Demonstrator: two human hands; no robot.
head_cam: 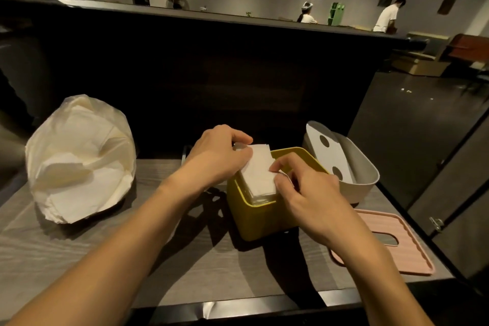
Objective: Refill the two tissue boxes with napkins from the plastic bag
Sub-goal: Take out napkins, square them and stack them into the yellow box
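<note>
Item: napkin stack [258, 169] entering yellow tissue box [254, 216].
Left hand [219, 156] and right hand [304, 190] fingers curled, pinching stack; plastic bag [79, 156] left of box. Risk: stack riding high, edges catching rim, crumpling.

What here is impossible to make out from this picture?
- Head view: how far the napkin stack reaches into the yellow box; walls and both hands hide it.
- Grey box: its bottom, behind its tilted insert.
- Plastic bag: napkin count, folds hide it.
- Pink lid: near corner, under the right forearm.

Dim room, hard shadows (wide-angle bending at edges).
</note>
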